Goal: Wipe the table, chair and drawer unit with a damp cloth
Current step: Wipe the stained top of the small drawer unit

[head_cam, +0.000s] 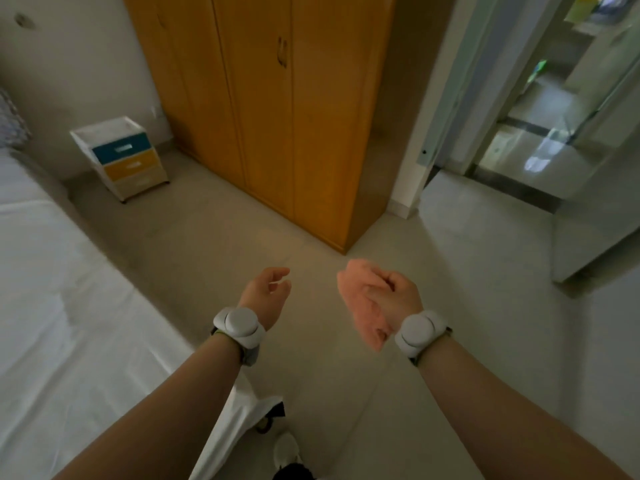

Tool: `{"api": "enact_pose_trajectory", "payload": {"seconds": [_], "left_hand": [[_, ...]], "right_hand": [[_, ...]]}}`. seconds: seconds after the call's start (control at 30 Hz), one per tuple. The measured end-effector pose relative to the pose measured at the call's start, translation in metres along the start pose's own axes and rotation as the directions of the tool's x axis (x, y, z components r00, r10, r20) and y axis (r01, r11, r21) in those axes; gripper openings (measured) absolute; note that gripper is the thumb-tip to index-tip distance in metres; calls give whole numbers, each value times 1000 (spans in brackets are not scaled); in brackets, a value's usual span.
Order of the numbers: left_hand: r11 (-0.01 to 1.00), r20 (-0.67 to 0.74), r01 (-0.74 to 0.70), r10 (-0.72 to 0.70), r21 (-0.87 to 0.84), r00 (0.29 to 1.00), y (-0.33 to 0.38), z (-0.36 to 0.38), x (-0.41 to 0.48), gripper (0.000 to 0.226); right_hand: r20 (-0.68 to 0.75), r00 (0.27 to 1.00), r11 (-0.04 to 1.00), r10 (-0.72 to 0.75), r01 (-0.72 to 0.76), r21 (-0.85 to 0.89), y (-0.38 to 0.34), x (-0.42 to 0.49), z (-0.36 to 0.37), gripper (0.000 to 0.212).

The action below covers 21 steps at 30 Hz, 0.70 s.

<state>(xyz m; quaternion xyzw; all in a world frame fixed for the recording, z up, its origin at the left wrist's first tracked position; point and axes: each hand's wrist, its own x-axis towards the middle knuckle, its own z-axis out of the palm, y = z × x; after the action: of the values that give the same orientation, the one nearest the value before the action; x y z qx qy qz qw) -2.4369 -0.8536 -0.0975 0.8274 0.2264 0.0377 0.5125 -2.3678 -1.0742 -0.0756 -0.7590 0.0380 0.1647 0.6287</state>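
My right hand (389, 296) is closed around a crumpled pink cloth (358, 306), which bulges out to the left of the palm and hangs below the wrist. My left hand (268, 292) is held out beside it, empty, with the fingers loosely curled and apart. Both wrists carry white round bands. A small white drawer unit (119, 155) with a blue, a yellow and a beige drawer stands on the floor at the far left, against the wall and well beyond both hands. No table or chair shows in this view.
A tall wooden wardrobe (277, 116) stands straight ahead. A bed with a white sheet (52, 289) runs along the left. An open doorway (519, 143) at the right leads to a glossy tiled room. Bare tiled floor (242, 237) lies between the bed and the wardrobe.
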Motion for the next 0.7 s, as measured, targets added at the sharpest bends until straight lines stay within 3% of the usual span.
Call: {"api": "enact_pose_trajectory", "payload": {"seconds": [0.2,0.43,0.7], "left_hand": [[1000,-47,-25,25,4,999,18,-28,95,28],[999,-86,46,-46,-1,995,2,-55,156,29],[988,-273,149,-156,-47,949,-11,-92,238,28]], "right_hand": [[7,995,981,-96,96,-167,-53,89,37,15],[115,992,995,-58,67,-77,-68,162,85,17],[259,965,995,-36,60,-84,-106,274,154,18]]}}
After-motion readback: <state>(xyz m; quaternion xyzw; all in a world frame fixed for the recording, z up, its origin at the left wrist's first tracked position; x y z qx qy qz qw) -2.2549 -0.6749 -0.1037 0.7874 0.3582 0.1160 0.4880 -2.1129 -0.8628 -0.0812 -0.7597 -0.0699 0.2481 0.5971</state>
